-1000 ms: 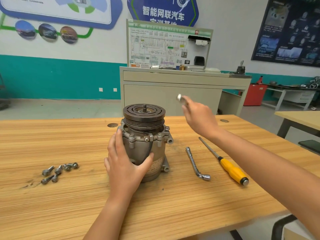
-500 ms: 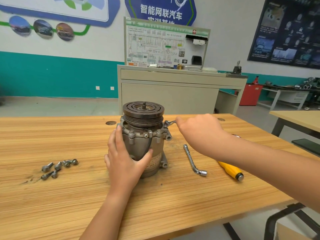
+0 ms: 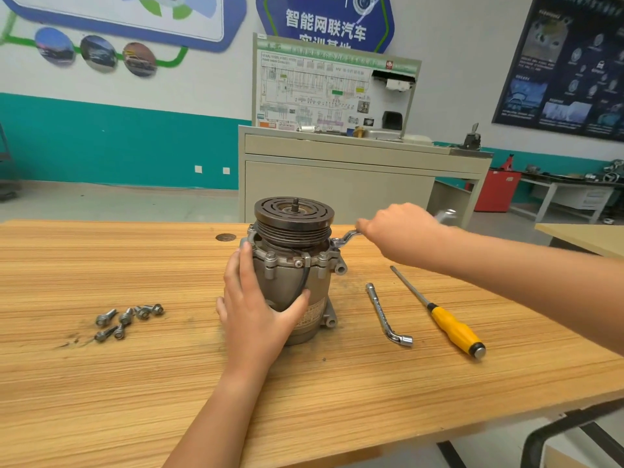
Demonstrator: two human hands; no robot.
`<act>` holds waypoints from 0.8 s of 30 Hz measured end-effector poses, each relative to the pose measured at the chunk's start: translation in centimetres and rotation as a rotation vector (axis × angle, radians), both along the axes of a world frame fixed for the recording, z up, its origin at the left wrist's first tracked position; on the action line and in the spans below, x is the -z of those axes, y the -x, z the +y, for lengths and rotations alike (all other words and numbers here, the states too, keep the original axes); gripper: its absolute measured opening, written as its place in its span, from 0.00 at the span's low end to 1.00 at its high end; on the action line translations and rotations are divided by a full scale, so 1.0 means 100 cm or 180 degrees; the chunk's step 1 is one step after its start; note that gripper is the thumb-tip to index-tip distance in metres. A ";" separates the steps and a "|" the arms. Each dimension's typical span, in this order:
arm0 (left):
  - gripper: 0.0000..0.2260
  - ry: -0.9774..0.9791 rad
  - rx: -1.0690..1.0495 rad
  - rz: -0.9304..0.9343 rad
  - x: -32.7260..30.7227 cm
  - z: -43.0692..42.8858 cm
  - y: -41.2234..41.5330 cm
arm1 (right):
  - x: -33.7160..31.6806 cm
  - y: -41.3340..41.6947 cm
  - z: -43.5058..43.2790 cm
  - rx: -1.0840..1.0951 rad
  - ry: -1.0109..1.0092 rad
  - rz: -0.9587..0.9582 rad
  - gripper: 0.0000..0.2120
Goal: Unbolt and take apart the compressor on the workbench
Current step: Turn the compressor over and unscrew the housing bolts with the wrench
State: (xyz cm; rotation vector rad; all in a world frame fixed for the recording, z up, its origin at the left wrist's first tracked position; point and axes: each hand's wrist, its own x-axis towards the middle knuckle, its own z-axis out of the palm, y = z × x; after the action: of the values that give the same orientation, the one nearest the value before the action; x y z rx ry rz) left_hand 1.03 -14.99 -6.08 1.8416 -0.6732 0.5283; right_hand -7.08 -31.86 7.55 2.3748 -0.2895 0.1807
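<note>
The grey compressor stands upright on the wooden workbench, its dark pulley on top. My left hand wraps round the near left side of its body, thumb across the front. My right hand grips a silver ring spanner, whose ring end sits on a bolt at the compressor's right flange; the spanner's other end sticks out past my hand, blurred. Several removed bolts lie in a loose group on the bench to the left.
An L-shaped socket wrench and a yellow-handled screwdriver lie on the bench right of the compressor. A beige training cabinet stands behind the bench. Another table's corner is at the right.
My right hand came down from the air with the spanner, set its ring end on the right flange bolt, then swung the handle out to the right. My left hand stayed on the compressor.
</note>
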 end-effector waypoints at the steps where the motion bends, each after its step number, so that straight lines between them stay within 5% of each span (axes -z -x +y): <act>1: 0.48 0.0009 0.0005 -0.0003 0.000 0.000 0.000 | 0.003 -0.007 -0.003 -0.0014 -0.0132 -0.0135 0.15; 8: 0.48 0.0023 -0.0008 -0.0003 -0.001 0.000 0.000 | 0.024 -0.043 -0.007 -0.1082 -0.0656 -0.1045 0.15; 12: 0.47 0.0023 0.0034 -0.0008 0.000 0.001 -0.002 | 0.012 -0.016 -0.008 -0.0607 -0.1063 -0.2090 0.07; 16: 0.47 0.0019 0.0015 -0.0024 0.000 0.000 -0.002 | 0.008 0.019 0.013 0.0443 -0.0831 -0.1258 0.06; 24: 0.48 0.0053 -0.0037 -0.0054 0.001 -0.001 -0.002 | 0.007 0.025 0.058 0.0577 -0.0445 0.0010 0.10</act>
State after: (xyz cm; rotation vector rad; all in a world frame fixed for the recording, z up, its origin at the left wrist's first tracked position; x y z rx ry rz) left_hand 1.25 -15.13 -6.19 1.8282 -0.6679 0.5560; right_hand -9.62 -26.04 6.88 2.4699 -0.5289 0.0732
